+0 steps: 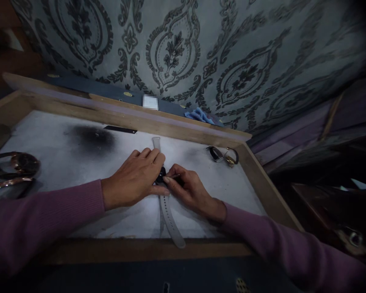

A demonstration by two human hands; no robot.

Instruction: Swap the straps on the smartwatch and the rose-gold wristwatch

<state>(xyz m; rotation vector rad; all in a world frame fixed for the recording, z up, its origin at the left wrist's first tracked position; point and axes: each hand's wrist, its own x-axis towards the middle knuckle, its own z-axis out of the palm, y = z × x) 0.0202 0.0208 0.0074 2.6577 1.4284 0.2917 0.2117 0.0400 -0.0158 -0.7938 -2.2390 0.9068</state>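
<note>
A watch with a pale translucent strap (171, 221) lies lengthwise on the white bottom of a wooden tray (201, 244), its holed strap end reaching over the near rim. Its dark case (161, 175) shows between my two hands. My left hand (134, 177) rests over the watch from the left, fingers bent round it and thumb on the strap. From the right, my right hand (189, 189) pinches a thin, dark tool (176, 176) against the side of the case.
Watches (24, 163) lie at the tray's left, another watch (230, 159) at its back right. Near the back wall is a flat black strip (120, 129). A blue cloth (199, 115) sits behind the rim, before patterned wallpaper.
</note>
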